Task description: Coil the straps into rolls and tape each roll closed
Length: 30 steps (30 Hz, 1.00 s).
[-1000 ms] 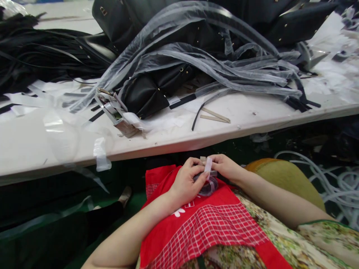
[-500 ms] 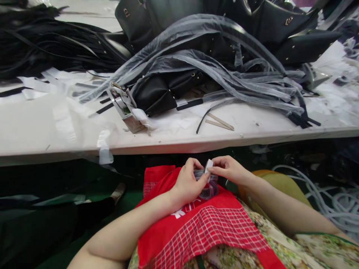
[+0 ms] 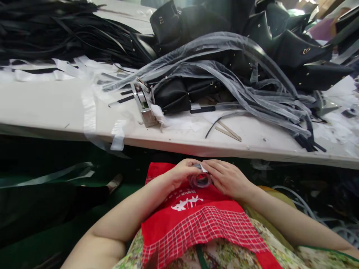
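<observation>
1. We find the coil (image 3: 199,182) over the lap, in front of the red apron (image 3: 187,220), between both hands and just off the table (image 3: 56,102) edge.
2. Left hand (image 3: 181,173): grip narrow, holding the coil at its upper left.
3. Right hand (image 3: 228,178): bent fingers against the coil's right side, beside the white strip (image 3: 203,169); we cannot tell whether this grip is closed on it.
4. On the table we note a tape dispenser (image 3: 146,108) beside black bags (image 3: 171,95), plastic-wrapped straps (image 3: 252,104) and two tan strips (image 3: 227,134).
</observation>
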Available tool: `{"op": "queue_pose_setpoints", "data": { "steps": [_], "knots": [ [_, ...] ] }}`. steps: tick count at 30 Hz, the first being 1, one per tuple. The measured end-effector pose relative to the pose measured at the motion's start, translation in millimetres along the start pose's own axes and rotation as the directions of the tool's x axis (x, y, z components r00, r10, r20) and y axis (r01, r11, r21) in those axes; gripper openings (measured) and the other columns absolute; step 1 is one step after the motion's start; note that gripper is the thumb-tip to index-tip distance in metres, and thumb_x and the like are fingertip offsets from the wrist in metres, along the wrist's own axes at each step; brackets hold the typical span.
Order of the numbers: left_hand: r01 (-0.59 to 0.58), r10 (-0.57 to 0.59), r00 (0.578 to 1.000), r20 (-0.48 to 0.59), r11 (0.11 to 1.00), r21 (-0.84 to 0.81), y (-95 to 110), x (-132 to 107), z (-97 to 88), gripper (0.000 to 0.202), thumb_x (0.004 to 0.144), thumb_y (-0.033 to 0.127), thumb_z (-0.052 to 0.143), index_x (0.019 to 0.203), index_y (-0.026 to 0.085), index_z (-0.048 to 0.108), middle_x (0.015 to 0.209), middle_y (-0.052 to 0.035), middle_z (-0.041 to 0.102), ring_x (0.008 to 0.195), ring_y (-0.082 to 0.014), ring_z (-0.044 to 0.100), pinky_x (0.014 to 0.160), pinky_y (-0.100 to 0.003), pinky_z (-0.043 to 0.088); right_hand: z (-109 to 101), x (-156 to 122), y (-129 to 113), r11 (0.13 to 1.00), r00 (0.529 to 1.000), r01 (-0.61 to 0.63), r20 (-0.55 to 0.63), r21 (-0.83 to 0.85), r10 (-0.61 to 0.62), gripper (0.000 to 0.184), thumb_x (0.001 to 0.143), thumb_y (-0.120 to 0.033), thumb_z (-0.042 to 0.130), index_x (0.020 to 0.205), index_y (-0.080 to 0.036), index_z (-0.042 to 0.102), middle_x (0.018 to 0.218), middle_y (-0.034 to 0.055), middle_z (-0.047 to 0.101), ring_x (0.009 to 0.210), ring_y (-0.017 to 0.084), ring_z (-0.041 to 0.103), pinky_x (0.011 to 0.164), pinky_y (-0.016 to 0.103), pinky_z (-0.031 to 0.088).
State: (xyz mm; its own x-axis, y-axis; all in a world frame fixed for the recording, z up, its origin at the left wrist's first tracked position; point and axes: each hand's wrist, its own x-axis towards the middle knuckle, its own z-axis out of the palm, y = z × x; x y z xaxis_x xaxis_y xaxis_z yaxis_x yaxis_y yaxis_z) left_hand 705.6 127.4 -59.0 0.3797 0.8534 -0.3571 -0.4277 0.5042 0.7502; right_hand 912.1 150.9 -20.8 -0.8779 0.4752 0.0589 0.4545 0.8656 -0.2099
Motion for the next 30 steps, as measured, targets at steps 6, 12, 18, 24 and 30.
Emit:
{"op": "queue_pose_setpoints", "data": {
  "steps": [6, 12, 18, 24, 30],
  "knots": [
    [-0.15, 0.165, 0.98, -0.113, 0.98, 0.132, 13, -12, -27.6, 0.031, 0.062, 0.029, 0.077, 0.086, 0.01, 0.07, 0.066, -0.0027, 0.067, 0.057, -0.013, 0.059, 0.057, -0.024, 0.046, -1, 45, -1, 0.988, 0.993, 0.071, -0.103, 0.137, -0.057, 0.045, 0.091, -0.016, 0.045, 0.136, -0.018, 0.052, 0.13, 0.0123, 0.059, 0.117, 0.023, 0.056, 0.1, 0.04, 0.047],
    [-0.208, 0.255, 0.913, -0.318, 0.962, 0.175, 2, -33, -58.8, 0.036, 0.058, 0.026, 0.076, 0.088, 0.007, 0.069, 0.073, -0.009, 0.07, 0.06, -0.0151, 0.062, 0.053, -0.023, 0.044, -6, 185, 26, 0.891, 0.918, -0.08, -0.315, 0.448, 0.24, 0.026, 0.091, -0.03, 0.052, 0.107, -0.019, 0.069, 0.104, 0.0089, 0.071, 0.094, 0.022, 0.064, 0.087, 0.036, 0.05],
    [-0.248, 0.271, 0.885, -0.377, 0.962, 0.111, -7, -55, -73.0, 0.039, 0.057, 0.028, 0.077, 0.089, 0.007, 0.069, 0.076, -0.0111, 0.072, 0.06, -0.0158, 0.062, 0.056, -0.025, 0.044, 18, 325, 40, 0.638, 0.885, -0.255, -0.091, 0.727, 0.458, 0.014, 0.077, -0.027, 0.065, 0.079, -0.016, 0.073, 0.08, 0.0049, 0.072, 0.081, 0.019, 0.064, 0.076, 0.029, 0.047],
    [-0.276, 0.271, 0.873, -0.405, 0.96, 0.047, -12, -60, -83.4, 0.038, 0.056, 0.026, 0.078, 0.087, 0.007, 0.07, 0.074, -0.0095, 0.07, 0.06, -0.0151, 0.06, 0.056, -0.024, 0.042, 40, 354, 34, 0.464, 0.838, -0.354, 0.055, 0.812, 0.543, 0.02, 0.068, -0.03, 0.074, 0.069, -0.011, 0.069, 0.056, 0.0025, 0.063, 0.055, 0.014, 0.057, 0.057, 0.026, 0.045],
    [-0.263, 0.256, 0.89, -0.378, 0.964, 0.034, -7, -55, -79.1, 0.034, 0.055, 0.024, 0.075, 0.084, 0.008, 0.068, 0.068, -0.008, 0.068, 0.056, -0.0146, 0.059, 0.053, -0.024, 0.041, 36, 351, 25, 0.382, 0.826, -0.323, 0.06, 0.866, 0.561, 0.02, 0.064, -0.027, 0.076, 0.074, -0.011, 0.069, 0.063, 0.0055, 0.067, 0.057, 0.014, 0.058, 0.056, 0.025, 0.047]
  ]
}}
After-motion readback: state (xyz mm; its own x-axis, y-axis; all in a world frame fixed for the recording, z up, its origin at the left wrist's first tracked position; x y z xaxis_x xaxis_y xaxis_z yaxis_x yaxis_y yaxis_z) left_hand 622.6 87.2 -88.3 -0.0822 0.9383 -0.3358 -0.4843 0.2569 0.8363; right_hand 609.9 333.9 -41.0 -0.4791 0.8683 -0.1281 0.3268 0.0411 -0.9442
